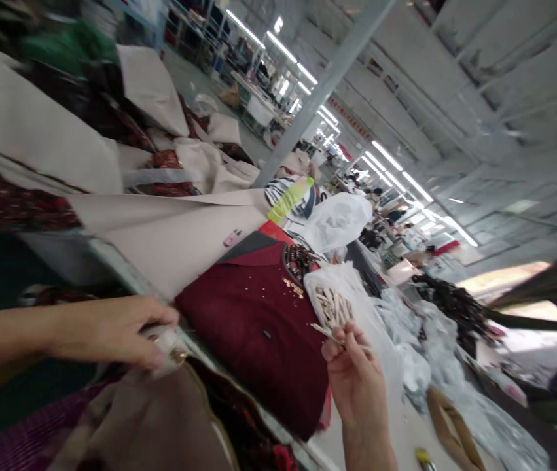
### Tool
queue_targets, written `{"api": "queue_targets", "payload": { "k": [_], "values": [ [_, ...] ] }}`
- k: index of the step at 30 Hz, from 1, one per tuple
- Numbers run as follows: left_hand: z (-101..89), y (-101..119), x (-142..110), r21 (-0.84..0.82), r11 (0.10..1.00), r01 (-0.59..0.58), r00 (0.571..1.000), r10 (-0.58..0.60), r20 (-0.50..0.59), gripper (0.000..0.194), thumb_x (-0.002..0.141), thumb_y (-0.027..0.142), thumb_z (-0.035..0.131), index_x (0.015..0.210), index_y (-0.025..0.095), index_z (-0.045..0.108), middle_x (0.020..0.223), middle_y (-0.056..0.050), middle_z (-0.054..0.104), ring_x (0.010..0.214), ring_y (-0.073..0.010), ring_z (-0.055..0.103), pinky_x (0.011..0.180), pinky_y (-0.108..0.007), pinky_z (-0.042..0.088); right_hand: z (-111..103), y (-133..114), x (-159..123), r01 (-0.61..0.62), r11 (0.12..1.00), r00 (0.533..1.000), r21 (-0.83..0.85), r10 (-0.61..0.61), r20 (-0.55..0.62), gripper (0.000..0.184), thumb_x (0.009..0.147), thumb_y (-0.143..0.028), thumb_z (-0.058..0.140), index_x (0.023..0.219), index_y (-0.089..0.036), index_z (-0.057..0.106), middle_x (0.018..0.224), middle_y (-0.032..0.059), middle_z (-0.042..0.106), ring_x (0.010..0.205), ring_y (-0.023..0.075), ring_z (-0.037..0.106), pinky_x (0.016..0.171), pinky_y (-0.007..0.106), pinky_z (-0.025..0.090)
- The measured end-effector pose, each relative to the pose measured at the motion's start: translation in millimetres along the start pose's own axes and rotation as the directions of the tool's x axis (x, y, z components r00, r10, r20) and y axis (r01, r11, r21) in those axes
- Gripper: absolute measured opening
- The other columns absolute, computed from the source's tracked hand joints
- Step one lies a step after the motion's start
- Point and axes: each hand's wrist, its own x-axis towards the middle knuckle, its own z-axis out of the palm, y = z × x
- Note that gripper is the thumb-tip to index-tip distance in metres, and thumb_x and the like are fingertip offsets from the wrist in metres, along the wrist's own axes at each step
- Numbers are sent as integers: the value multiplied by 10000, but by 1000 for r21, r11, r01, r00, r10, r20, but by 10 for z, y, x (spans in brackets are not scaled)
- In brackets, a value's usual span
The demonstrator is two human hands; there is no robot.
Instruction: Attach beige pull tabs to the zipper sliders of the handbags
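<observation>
My left hand [116, 330] is closed on a small clear plastic packet [167, 343] with something golden in it, at the edge of the work table. My right hand [351, 369] pinches a thin pale strip [327, 332] between thumb and fingers. Just above it lies a clear bag of pale tags [332, 304]. Between my hands a folded dark red garment [258, 327] lies on the table, with small golden bits [294, 286] scattered on it. A beige and patterned garment [160, 418] hangs below my left hand.
Beige fabric [175, 229] covers the table behind the red garment. A green bottle [290, 198], a white plastic bag [337, 219] and a pink clip [232, 238] lie farther back. Crumpled plastic bags [420, 340] sit to the right. Piles of cloth fill the left.
</observation>
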Motion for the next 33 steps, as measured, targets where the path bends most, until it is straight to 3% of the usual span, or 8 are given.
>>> {"api": "queue_targets", "payload": {
  "k": [2,5,9,14,20,27,33],
  "values": [
    [-18,68,-34,42,998,35,997,-38,64,188,663,317,617,762,157,627,661,44,511,633,-111,477,510,-156,310,333,-56,-249,-51,994,990,101,37,134,245,785,-385,822,938,-247,689,822,-11,617,632,80,559,580,204,474],
    [-34,134,-45,-5,1000,-7,996,8,94,259,693,394,560,761,149,606,659,20,469,624,-127,430,523,-197,308,751,-87,-528,-100,984,942,149,45,333,120,832,-291,784,913,-237,714,796,0,634,653,100,603,619,212,497],
    [-3,120,-80,-121,992,-31,996,41,79,314,700,475,516,672,163,522,622,9,397,580,-130,362,500,-228,283,1053,43,-701,-134,989,859,62,85,505,41,901,-272,709,917,-246,682,809,-13,648,681,108,610,677,223,489],
    [36,144,-124,-72,997,-37,998,40,48,368,734,526,532,655,168,509,591,17,377,548,-117,332,474,-232,244,1078,249,-741,-96,989,805,-112,143,576,26,957,-240,630,956,-239,656,850,-14,640,726,109,600,702,220,471],
    [75,228,-125,-21,996,86,996,-86,-3,318,706,488,628,683,175,578,556,31,478,499,-116,418,421,-213,278,1049,246,-743,6,966,772,-259,160,615,73,978,-266,606,941,-225,654,829,-3,644,711,114,596,674,215,473],
    [119,172,-73,-59,993,99,995,-99,-10,310,677,475,678,658,186,569,526,43,500,475,-113,435,399,-204,276,1046,253,-748,41,947,774,-319,171,609,111,990,-288,577,928,-222,642,788,-6,632,704,115,594,665,204,473],
    [172,160,-38,-127,989,79,997,-81,-9,317,618,461,695,630,180,550,551,31,493,508,-111,419,414,-198,262,980,343,-812,66,942,823,-329,135,552,182,995,-234,509,879,-228,649,761,-18,607,660,105,559,633,197,447]
  ]
}}
